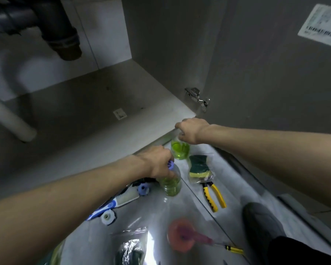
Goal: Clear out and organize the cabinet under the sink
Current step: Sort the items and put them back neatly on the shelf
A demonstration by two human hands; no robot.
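At the bottom of the frame, a clear zip bag (131, 243) and a blurred pink plunger (182, 237) lie on the pale floor (180, 211), with a dark shoe (258, 222) at lower right. Toward centre, the left hand (157, 163) reaches in from lower left, fingers curled tight around the blue-capped neck of a clear bottle (170, 183) holding green liquid, just beside a blue-and-white brush (115, 201). Yellow-handled pliers (214, 196) and a bagged green-and-yellow sponge (199, 167) lie to the right. Beyond, the right hand (192, 131) comes from the right edge, fist closed over the top of a second green-liquid bottle (180, 150) at the cabinet's front edge. The cabinet floor (84, 104) stretches behind, drain pipe (63, 39) at upper left.
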